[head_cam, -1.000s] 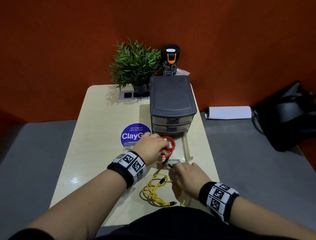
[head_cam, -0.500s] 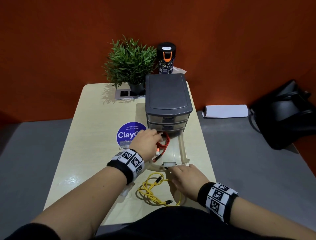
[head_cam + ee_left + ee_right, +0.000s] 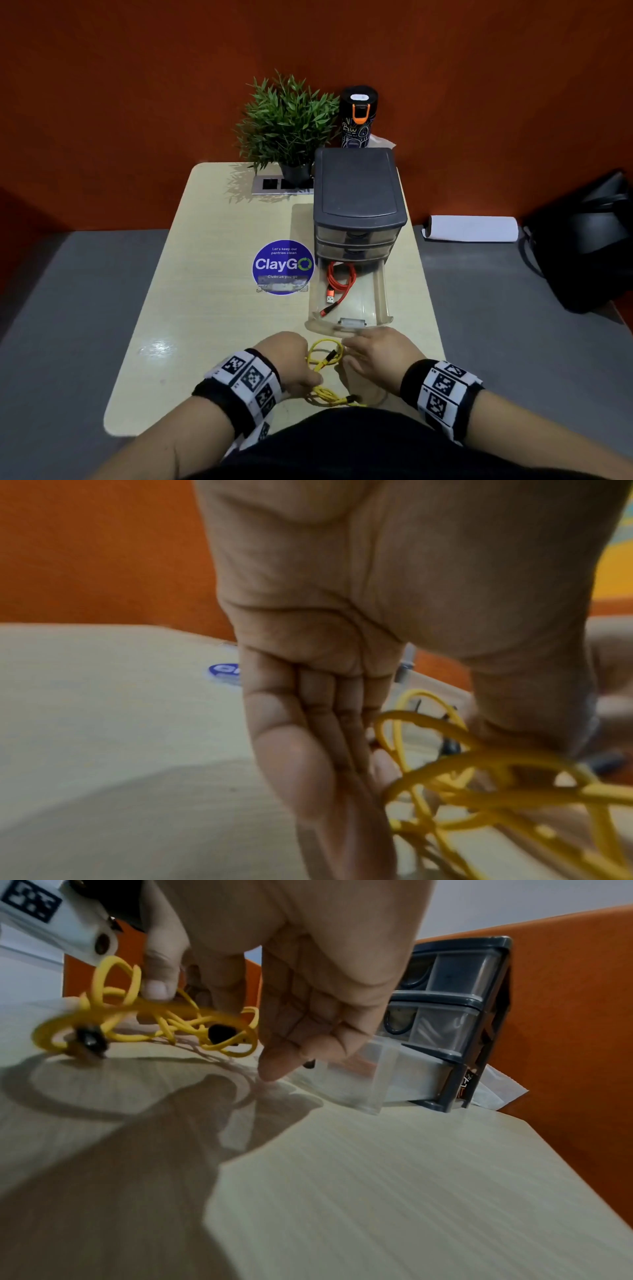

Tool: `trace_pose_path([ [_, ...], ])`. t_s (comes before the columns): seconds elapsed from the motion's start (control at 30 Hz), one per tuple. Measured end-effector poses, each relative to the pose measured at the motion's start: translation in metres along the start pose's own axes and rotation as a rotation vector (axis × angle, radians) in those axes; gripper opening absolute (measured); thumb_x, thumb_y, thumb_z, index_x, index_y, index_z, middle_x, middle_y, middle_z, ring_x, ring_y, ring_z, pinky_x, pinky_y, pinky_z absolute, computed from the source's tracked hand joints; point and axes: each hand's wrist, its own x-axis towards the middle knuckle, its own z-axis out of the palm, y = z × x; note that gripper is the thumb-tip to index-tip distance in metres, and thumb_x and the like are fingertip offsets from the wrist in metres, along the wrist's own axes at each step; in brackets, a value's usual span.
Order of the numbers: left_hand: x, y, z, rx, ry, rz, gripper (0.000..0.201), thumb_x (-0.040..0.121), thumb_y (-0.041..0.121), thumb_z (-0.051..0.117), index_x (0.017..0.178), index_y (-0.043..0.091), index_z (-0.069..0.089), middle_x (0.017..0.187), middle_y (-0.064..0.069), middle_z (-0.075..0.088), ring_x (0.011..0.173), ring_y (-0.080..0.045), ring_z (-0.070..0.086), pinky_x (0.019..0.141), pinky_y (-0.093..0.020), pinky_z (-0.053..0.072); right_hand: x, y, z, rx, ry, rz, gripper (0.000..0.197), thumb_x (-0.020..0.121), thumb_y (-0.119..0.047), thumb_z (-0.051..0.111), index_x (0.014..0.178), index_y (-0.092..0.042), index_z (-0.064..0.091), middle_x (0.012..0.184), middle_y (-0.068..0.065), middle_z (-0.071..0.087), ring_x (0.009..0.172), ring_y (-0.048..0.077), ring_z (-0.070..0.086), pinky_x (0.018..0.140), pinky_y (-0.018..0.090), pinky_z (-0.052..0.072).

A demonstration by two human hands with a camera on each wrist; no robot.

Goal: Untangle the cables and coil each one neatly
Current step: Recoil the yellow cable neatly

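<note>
Looking down, head view: both hands sat at the near edge of the worktop point(image 3: 212, 301) with the yellow cable point(image 3: 323, 359) between them.
Left hand point(image 3: 291, 363): its thumb side touched the yellow tangle; whether its fingers clamped the cable could not be told from here.
Right hand point(image 3: 380, 353): palm down just right of the loops, fingertips reaching the cable.
Red cable point(image 3: 337, 284): coiled loosely inside the open clear drawer point(image 3: 382, 301), beyond both sets of fingers.
Drawer unit point(image 3: 358, 192): dark grey, upper two drawers shut; a plant point(image 3: 287, 120) and a black bottle point(image 3: 358, 116) stood behind it, a blue sticker point(image 3: 282, 267) to its left.

Left wrist view, left fingers point(image 3: 308, 737): straight and held together, pointing down at the worktop; yellow loops point(image 3: 479, 777) lay against their thumb side, blurred.

Right wrist view, right fingers point(image 3: 308, 1020): loosely bent and a little apart, not clamped on anything; the tip of one touched the worktop just in front of the drawer's clear front point(image 3: 359, 1080).
Yellow cable there point(image 3: 154, 1020): bunched left of those fingers, under the other hand's thumb point(image 3: 161, 969), its black plugs point(image 3: 90, 1039) showing.
</note>
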Motion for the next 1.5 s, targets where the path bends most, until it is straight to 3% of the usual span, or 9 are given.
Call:
trace_pose_path([
  [0.2,-0.013,-0.024,-0.010,-0.516,0.180,0.053,0.022,0.071,0.007,0.074,0.080,0.018,0.058,0.076,-0.005,0.062,0.059,-0.019,0.065,0.055,-0.028,0.055,0.006,-0.011,-0.005,0.274,-0.099,0.137,0.039,0.093,-0.036,0.054,0.132,-0.034,0.051,0.122,-0.005,0.063,0.110,0.017,0.058,0.089,0.025,0.043],
  [0.37,-0.021,-0.038,-0.024,-0.775,0.357,0.133,0.051,0.067,0.004,0.081,0.102,0.031,0.056,0.092,-0.008,0.065,0.064,-0.017,0.063,0.067,-0.036,0.056,0.010,-0.015,-0.016,0.412,-0.013,0.212,0.023,0.095,-0.025,0.051,0.115,-0.031,0.061,0.092,-0.007,0.068,0.081,0.007,0.061,0.070,0.019,0.039],
  [0.47,-0.026,-0.038,-0.027,-0.793,0.379,0.189,0.050,0.070,0.010,0.081,0.112,0.026,0.061,0.086,0.001,0.065,0.060,-0.004,0.058,0.059,-0.018,0.047,0.012,-0.018,-0.030,0.566,0.088,0.270,0.014,0.096,-0.026,0.052,0.103,-0.032,0.063,0.075,-0.010,0.067,0.062,-0.003,0.055,0.063,0.015,0.041],
  [0.57,-0.032,-0.034,-0.030,-0.790,0.535,0.280,0.032,0.078,0.014,0.075,0.104,0.031,0.065,0.075,0.007,0.064,0.059,0.000,0.057,0.060,-0.017,0.047,0.013,-0.022,-0.047,0.656,0.187,0.302,0.011,0.096,-0.024,0.052,0.094,-0.031,0.061,0.071,-0.007,0.068,0.056,-0.001,0.053,0.061,0.022,0.046],
  [0.7,-0.034,-0.034,-0.035,-0.920,0.795,0.356,0.022,0.087,0.020,0.066,0.102,0.036,0.071,0.087,0.011,0.073,0.082,-0.003,0.066,0.079,-0.026,0.052,0.013,-0.021,-0.069,0.696,0.299,0.345,0.016,0.096,-0.022,0.052,0.083,-0.029,0.058,0.071,-0.002,0.069,0.048,0.002,0.049,0.056,0.027,0.048],
  [0.87,-0.037,-0.044,-0.049,-1.022,0.972,0.302,0.026,0.092,0.011,0.057,0.086,0.032,0.070,0.067,0.016,0.070,0.064,-0.003,0.063,0.067,-0.028,0.050,0.011,-0.009,-0.084,0.695,0.406,0.423,0.014,0.096,-0.022,0.049,0.084,-0.023,0.056,0.066,0.001,0.068,0.045,0.011,0.049,0.050,0.025,0.047],
  [1.1,-0.045,-0.044,-0.057,-1.266,0.830,0.370,0.021,0.094,0.000,0.049,0.087,0.010,0.066,0.061,0.003,0.068,0.060,-0.011,0.066,0.058,-0.024,0.056,0.007,-0.001,-0.090,0.750,0.490,0.437,0.019,0.096,-0.023,0.050,0.078,-0.027,0.054,0.059,0.002,0.063,0.041,0.004,0.045,0.047,0.017,0.041],
  [1.37,-0.049,-0.019,-0.055,-1.296,0.636,0.529,0.020,0.093,0.002,0.052,0.091,0.009,0.070,0.080,-0.005,0.069,0.071,-0.016,0.061,0.056,-0.027,0.053,0.003,-0.017,-0.089,0.757,0.362,0.300,0.021,0.094,-0.022,0.056,0.083,-0.039,0.063,0.057,-0.002,0.061,0.051,0.009,0.049,0.058,0.031,0.049],
  [1.5,-0.048,-0.010,-0.054,-1.229,0.575,0.568,0.019,0.093,0.007,0.053,0.094,0.010,0.071,0.082,-0.003,0.070,0.073,-0.011,0.060,0.061,-0.024,0.048,0.003,-0.024,-0.091,0.743,0.351,0.252,0.032,0.094,-0.022,0.055,0.080,-0.050,0.062,0.056,-0.004,0.059,0.048,0.003,0.046,0.051,0.016,0.038],
])
